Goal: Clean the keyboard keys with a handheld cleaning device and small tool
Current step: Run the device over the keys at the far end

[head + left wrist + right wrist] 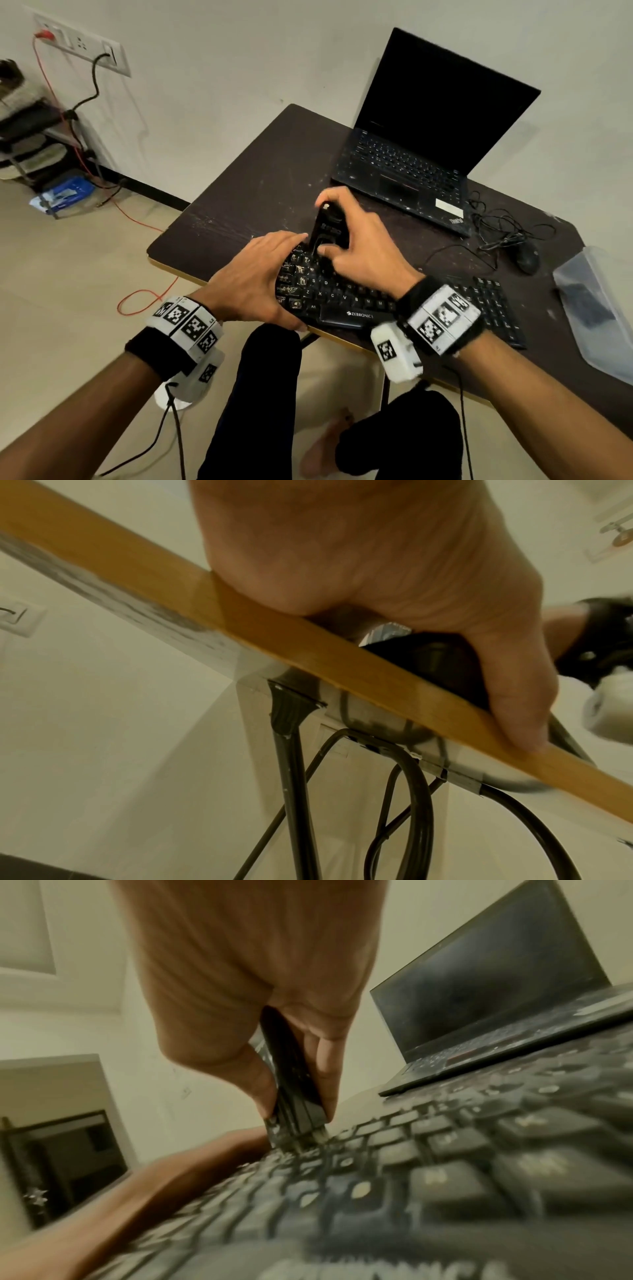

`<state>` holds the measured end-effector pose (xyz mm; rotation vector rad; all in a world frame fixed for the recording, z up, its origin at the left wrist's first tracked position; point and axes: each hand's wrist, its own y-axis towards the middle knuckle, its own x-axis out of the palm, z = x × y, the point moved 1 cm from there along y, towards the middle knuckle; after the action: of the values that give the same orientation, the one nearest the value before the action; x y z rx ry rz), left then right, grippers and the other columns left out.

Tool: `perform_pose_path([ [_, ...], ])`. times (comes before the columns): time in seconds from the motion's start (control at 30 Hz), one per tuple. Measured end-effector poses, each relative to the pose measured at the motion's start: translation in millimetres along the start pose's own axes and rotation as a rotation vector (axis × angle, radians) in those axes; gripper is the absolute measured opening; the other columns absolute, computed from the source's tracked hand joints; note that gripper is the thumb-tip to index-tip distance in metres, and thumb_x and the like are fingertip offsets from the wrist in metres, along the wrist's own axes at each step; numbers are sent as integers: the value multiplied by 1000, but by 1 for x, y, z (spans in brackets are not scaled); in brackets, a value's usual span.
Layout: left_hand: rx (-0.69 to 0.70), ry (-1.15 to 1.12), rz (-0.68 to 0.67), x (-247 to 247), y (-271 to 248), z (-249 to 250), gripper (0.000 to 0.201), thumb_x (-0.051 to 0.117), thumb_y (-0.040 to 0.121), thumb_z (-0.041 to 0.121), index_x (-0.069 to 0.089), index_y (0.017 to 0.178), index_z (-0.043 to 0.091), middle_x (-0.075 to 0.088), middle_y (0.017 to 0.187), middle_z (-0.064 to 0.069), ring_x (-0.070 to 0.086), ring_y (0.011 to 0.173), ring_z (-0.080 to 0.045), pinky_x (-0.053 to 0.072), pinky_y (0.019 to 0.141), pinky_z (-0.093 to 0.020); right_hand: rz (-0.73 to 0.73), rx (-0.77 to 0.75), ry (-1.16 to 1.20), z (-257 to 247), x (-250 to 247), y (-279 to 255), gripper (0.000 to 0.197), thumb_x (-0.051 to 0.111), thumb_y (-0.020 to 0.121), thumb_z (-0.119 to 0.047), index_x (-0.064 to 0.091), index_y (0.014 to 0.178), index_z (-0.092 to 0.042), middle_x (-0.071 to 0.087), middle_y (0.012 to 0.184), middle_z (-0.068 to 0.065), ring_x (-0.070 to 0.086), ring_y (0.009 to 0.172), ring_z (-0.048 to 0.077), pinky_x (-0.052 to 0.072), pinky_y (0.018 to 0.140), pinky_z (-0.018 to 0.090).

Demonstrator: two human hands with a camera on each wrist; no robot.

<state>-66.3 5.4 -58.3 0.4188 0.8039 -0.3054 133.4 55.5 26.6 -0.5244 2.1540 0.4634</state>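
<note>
Keyboard (pixel 342 301) lies at the near edge of the desk (pixel 239 205). My left hand (pixel 253 281) clamps its left end, thumb round the front. My right hand (pixel 363 246) grips the cleaning device (pixel 329 229) nose-down on the top-left keys; I'd hold it steady, press lightly and sweep row by row.

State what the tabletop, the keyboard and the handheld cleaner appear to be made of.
Tabletop: likely laminated board; dark wood-grain face, tan edge band. Keyboard: matte black plastic, moulded printed keycaps. Handheld cleaner: probably glossy black plastic; its casing reflects light.
</note>
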Motion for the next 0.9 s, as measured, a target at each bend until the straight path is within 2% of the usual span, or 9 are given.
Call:
perform_pose_path([
  [0.07, 8, 0, 4, 0, 0, -1, 125, 85, 54, 75, 34, 155, 22, 47, 144, 9, 43, 132, -7, 31, 117, -32, -63, -48, -9, -5, 5, -5, 66, 76, 83, -2, 45, 130, -37, 68, 84, -2, 67, 73, 14, 55, 67, 33],
  [0.13, -4, 15, -1, 1, -1, -3, 131, 85, 53, 75, 29, 158, 19, 44, 149, 6, 38, 135, -6, 28, 120, -33, 27, 34, -14, 3, 0, 5, 66, 78, 83, -3, 45, 130, -36, 69, 88, 0, 66, 72, 15, 56, 68, 39],
  [0.2, -13, 22, -6, 1, -2, -3, 135, 85, 53, 76, 27, 160, 18, 42, 151, 6, 36, 135, -4, 27, 121, -34, 60, 76, -15, 6, -4, 9, 67, 79, 83, -3, 45, 130, -35, 69, 90, -1, 65, 71, 13, 56, 69, 40],
  [0.33, 8, -2, -2, 2, 1, -4, 129, 87, 55, 74, 30, 158, 21, 46, 145, 10, 42, 132, -6, 30, 117, -32, -96, -49, -1, -4, 1, -5, 68, 79, 83, -2, 44, 131, -36, 69, 89, -3, 69, 76, 12, 59, 69, 34],
  [0.47, -5, 32, -7, 2, -1, -5, 133, 86, 54, 76, 27, 159, 19, 44, 149, 6, 39, 135, -7, 31, 120, -38, 50, 73, 13, 4, -2, 7, 67, 79, 84, -3, 43, 130, -35, 67, 89, 1, 68, 74, 18, 61, 73, 49],
  [0.6, 21, 1, 9, 1, 3, -1, 113, 88, 55, 74, 40, 145, 27, 50, 135, 12, 48, 123, -8, 38, 111, -35, -89, -68, 51, -12, 7, -3, 65, 79, 84, -3, 45, 130, -33, 68, 87, 0, 68, 75, 15, 59, 70, 38],
  [0.73, 11, 16, 22, 1, -1, -1, 131, 84, 52, 76, 28, 158, 22, 45, 145, 8, 41, 132, -8, 26, 114, -25, 68, 38, -16, -4, 7, 12, 65, 77, 83, -3, 44, 131, -33, 66, 83, 1, 66, 73, 16, 58, 78, 48],
  [0.83, 15, 15, 32, 2, 0, 0, 124, 88, 53, 73, 34, 153, 23, 49, 138, 10, 45, 126, -8, 32, 110, -29, -6, -29, 19, -8, 9, 6, 66, 77, 81, -3, 45, 129, -35, 68, 84, 2, 68, 75, 19, 57, 72, 42],
  [0.9, 3, 25, 22, 2, -1, -1, 129, 87, 53, 74, 31, 156, 20, 47, 142, 9, 43, 129, -8, 32, 113, -31, -12, -13, 8, -5, 9, 6, 65, 77, 83, -3, 45, 129, -34, 67, 83, 1, 66, 71, 17, 53, 67, 36],
])
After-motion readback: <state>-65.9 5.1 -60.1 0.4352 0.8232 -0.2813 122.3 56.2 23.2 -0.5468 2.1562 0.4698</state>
